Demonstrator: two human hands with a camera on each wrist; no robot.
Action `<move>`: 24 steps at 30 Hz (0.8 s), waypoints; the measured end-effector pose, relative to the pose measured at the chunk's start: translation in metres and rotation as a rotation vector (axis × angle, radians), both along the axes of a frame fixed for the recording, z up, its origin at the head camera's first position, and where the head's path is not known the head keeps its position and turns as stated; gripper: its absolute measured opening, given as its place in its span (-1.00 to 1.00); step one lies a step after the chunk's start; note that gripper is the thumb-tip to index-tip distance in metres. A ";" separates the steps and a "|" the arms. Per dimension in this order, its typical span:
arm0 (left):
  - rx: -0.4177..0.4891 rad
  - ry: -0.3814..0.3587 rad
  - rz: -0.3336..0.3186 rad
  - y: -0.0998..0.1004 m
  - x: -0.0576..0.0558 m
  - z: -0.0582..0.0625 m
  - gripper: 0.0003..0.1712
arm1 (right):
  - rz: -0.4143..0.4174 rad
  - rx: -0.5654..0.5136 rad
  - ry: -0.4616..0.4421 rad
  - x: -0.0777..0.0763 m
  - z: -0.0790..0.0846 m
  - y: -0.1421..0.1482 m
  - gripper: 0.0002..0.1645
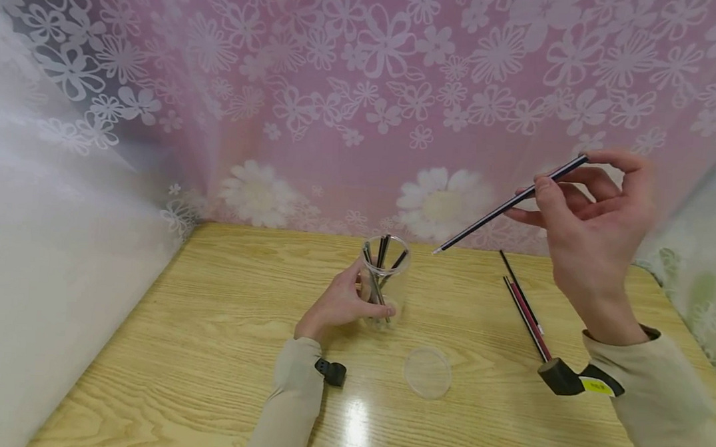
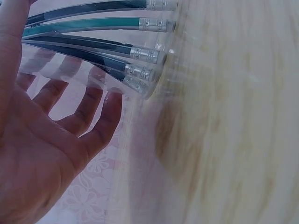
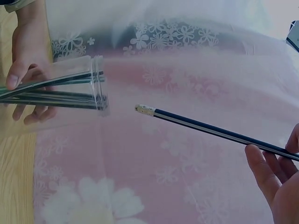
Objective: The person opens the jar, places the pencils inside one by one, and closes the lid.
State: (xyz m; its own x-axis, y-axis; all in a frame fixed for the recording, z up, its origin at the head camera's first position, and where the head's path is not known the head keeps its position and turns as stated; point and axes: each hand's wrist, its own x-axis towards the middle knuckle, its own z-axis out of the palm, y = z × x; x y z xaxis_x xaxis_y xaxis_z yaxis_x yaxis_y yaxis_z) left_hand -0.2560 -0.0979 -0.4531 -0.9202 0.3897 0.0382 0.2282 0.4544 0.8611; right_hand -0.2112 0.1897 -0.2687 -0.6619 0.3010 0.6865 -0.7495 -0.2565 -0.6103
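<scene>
On the wooden table stands a clear plastic jar (image 1: 398, 288), uncapped, with several dark pencils and a green one (image 2: 88, 24) inside. Their metal ferrules and eraser ends sit at its bottom in the left wrist view. My left hand (image 1: 345, 297) grips the jar's side, thumb in front and fingers behind. Raised to the right, my right hand (image 1: 600, 237) pinches a dark blue pencil with silver stripes (image 1: 490, 219) near its far end. This pencil slants down to the left, its eraser end (image 3: 145, 110) lowest and a short gap from the jar's mouth.
A round clear lid (image 1: 427, 373) lies flat in front of the jar. Right of it, a red pencil (image 1: 529, 314) and two dark ones rest on the table, partly behind the right wrist's camera (image 1: 560, 377). A pink floral curtain (image 1: 349, 150) hangs at the table's back edge.
</scene>
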 end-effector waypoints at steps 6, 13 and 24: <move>-0.001 -0.003 0.005 0.000 0.000 -0.001 0.03 | 0.011 0.037 -0.006 -0.005 0.008 -0.014 -0.49; 0.006 -0.004 0.000 0.000 0.000 0.000 0.08 | 0.017 0.161 0.004 -0.011 0.008 -0.033 -0.53; 0.015 -0.010 0.001 0.000 0.000 0.000 -0.08 | -0.004 0.375 0.011 -0.020 -0.002 -0.049 -0.53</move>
